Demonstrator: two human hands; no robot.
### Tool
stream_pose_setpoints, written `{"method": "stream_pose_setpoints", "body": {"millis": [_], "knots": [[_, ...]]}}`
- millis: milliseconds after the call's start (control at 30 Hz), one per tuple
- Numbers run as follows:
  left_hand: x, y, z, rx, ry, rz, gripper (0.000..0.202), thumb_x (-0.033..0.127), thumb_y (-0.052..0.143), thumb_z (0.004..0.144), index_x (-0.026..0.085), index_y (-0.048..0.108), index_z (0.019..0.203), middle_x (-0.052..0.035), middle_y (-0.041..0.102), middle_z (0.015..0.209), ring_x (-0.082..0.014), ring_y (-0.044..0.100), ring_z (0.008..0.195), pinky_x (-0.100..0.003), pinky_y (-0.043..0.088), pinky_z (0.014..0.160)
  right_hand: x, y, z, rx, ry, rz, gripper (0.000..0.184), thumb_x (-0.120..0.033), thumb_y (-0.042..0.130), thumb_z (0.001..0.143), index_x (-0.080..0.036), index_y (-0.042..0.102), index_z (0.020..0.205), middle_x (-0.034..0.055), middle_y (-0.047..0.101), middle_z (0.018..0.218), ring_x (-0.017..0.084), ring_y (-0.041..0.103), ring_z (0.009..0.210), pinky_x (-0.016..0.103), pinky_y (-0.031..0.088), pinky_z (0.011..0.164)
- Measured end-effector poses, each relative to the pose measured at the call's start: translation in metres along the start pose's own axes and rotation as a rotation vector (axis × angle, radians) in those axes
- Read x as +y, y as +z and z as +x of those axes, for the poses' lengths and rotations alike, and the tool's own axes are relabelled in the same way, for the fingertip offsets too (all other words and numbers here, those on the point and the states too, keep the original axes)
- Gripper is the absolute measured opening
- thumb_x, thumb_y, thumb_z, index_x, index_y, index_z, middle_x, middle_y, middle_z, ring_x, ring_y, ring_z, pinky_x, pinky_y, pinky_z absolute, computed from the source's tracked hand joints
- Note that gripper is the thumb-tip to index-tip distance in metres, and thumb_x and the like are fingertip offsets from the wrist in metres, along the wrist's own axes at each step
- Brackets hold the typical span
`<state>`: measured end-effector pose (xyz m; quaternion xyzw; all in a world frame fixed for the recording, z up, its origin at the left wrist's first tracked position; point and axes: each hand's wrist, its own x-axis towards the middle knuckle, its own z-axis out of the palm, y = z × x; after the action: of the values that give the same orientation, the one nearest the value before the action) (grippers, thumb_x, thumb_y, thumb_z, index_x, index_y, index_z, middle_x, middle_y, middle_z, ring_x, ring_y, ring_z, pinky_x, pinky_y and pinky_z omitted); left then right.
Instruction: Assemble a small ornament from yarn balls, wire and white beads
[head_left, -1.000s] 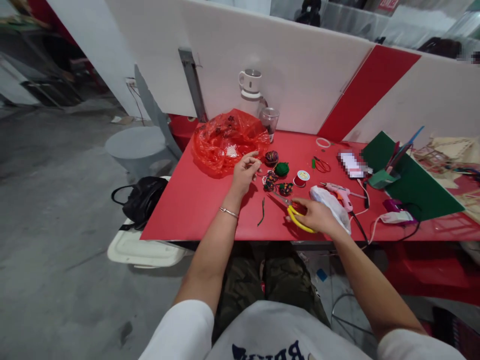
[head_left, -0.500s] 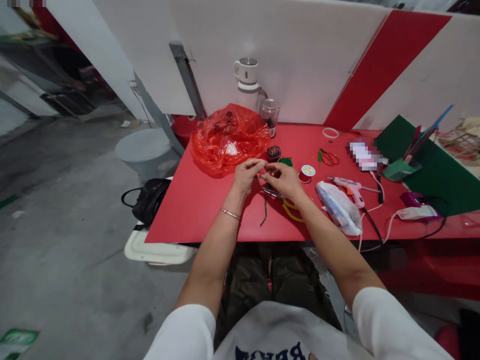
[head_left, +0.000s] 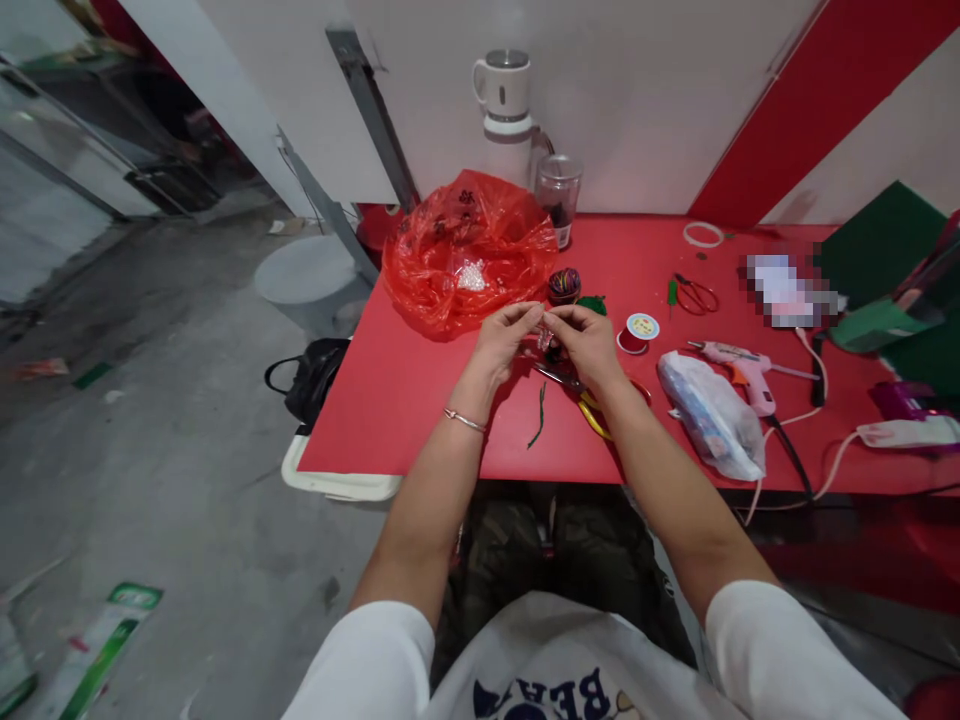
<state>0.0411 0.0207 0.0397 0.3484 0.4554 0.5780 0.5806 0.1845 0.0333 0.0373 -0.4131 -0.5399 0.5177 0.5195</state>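
My left hand (head_left: 499, 348) and my right hand (head_left: 589, 346) meet over the red table, fingertips pinched close together. Between them shows a small, clear, shiny piece (head_left: 546, 339), too small to make out fully. Just below my right hand lie scissors with yellow handles (head_left: 595, 416), partly covered by my wrist. A short green cord (head_left: 538, 416) rests left of them. Behind my fingers sit a multicoloured yarn ball (head_left: 564, 286) and some green yarn (head_left: 592, 304). A spool of red thread (head_left: 636, 334) stands to the right.
A crumpled red plastic bag (head_left: 424, 265) holds a packet of clear beads (head_left: 472, 275). Rightward lie red-handled snips (head_left: 697, 296), a white plastic bag (head_left: 709, 420), a pink glue gun (head_left: 739, 368) and cables. A clear jar (head_left: 559, 185) stands at the back wall.
My view has tilted down and shifted, so the table sits differently in the picture. My fingertips have closed together, and the clear piece between them shows more plainly.
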Motion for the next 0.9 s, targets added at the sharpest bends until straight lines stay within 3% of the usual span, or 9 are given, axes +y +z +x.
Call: {"method": "stream_pose_setpoints", "body": {"millis": [100,200,300,433,633,733,900], "knots": [[-0.001,0.001,-0.001,-0.059,0.048,0.066,0.047,0.038,0.1,0.055,0.015,0.08,0.091,-0.0034,0.076,0.08,-0.0123,0.065,0.065,-0.022,0.047,0.055,0.002,-0.002,0.003,0.055,-0.003,0.033,0.041,-0.057,0.087,0.071,-0.02,0.077,0.085,-0.0009,0.072,0.075,0.012,0.061,0.066,0.025,0.051,0.062],[-0.003,0.004,-0.001,-0.081,0.093,0.13,0.037,0.029,0.098,0.054,0.013,0.078,0.081,-0.0033,0.075,0.074,-0.0132,0.066,0.066,-0.025,0.053,0.064,0.004,-0.004,0.005,0.055,0.053,0.086,0.043,-0.057,0.09,0.067,-0.02,0.077,0.084,-0.0015,0.072,0.073,0.011,0.06,0.063,0.023,0.049,0.056],[-0.004,0.004,0.0,-0.048,0.129,0.166,0.025,0.03,0.091,0.065,0.014,0.076,0.075,-0.0021,0.072,0.069,-0.011,0.062,0.061,-0.023,0.049,0.058,0.005,-0.004,0.007,0.04,0.131,0.161,0.049,-0.061,0.093,0.061,-0.02,0.075,0.082,-0.0034,0.067,0.066,0.009,0.056,0.055,0.02,0.041,0.045],[-0.001,0.001,-0.001,-0.048,0.107,0.114,0.021,0.029,0.086,0.072,0.015,0.074,0.083,-0.0003,0.069,0.069,-0.0108,0.061,0.057,-0.021,0.046,0.05,0.006,-0.003,0.008,0.033,0.209,0.253,0.06,-0.064,0.098,0.049,-0.02,0.071,0.08,-0.002,0.07,0.07,0.01,0.064,0.057,0.016,0.038,0.04],[0.007,0.004,-0.007,-0.068,-0.033,0.069,0.014,0.021,0.08,0.076,0.015,0.069,0.082,-0.0019,0.068,0.066,-0.0122,0.061,0.054,-0.02,0.038,0.043,0.004,-0.004,0.005,0.002,0.097,0.101,0.049,-0.061,0.093,0.063,-0.02,0.074,0.083,-0.0023,0.069,0.067,0.01,0.063,0.057,0.018,0.045,0.044],[0.009,0.005,-0.007,-0.055,-0.007,0.08,0.01,0.016,0.08,0.076,0.014,0.07,0.077,0.0019,0.061,0.057,-0.0072,0.049,0.046,-0.02,0.03,0.043,0.003,-0.005,0.004,-0.013,0.078,0.038,0.045,-0.059,0.091,0.066,-0.021,0.076,0.083,-0.0037,0.066,0.064,0.009,0.055,0.052,0.021,0.045,0.045],[0.01,0.005,-0.006,-0.044,0.058,0.089,0.019,0.019,0.086,0.073,0.013,0.068,0.068,0.0044,0.055,0.055,-0.0043,0.042,0.046,-0.02,0.031,0.048,0.002,-0.003,0.005,0.018,0.08,0.05,0.045,-0.058,0.093,0.061,-0.021,0.076,0.079,-0.005,0.062,0.058,0.009,0.05,0.049,0.021,0.043,0.043]]}}
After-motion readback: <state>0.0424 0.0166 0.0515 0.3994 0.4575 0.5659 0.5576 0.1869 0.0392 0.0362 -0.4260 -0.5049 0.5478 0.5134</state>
